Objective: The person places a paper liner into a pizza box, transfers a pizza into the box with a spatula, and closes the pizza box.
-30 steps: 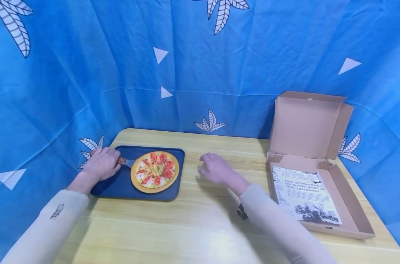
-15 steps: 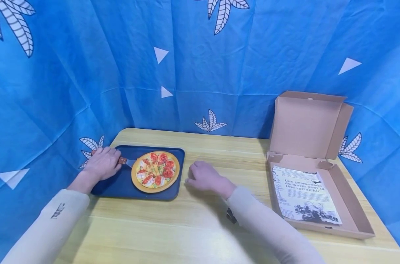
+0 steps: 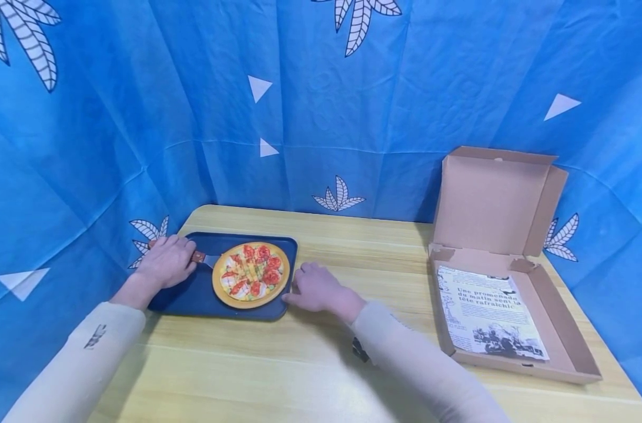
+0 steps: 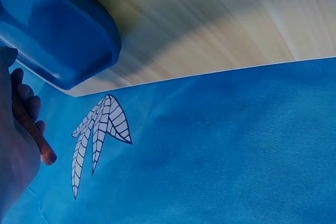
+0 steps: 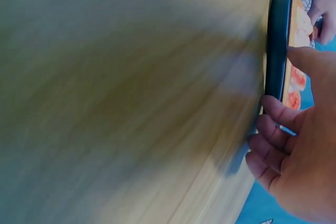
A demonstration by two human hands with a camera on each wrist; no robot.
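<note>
We are looking at a staged recording booth, not a real kitchen or shop. A wooden table [image 3: 321, 352] is the centre, and all around it, behind and on both sides, hangs a creased blue cloth [image 3: 321, 117] printed with white leaves and triangles, which hides the room. On the table, at its left, a toy-like pizza [image 3: 250, 275] lies on a blue tray [image 3: 194, 294]; at its right stands an open cardboard pizza box [image 3: 501, 282].
</note>
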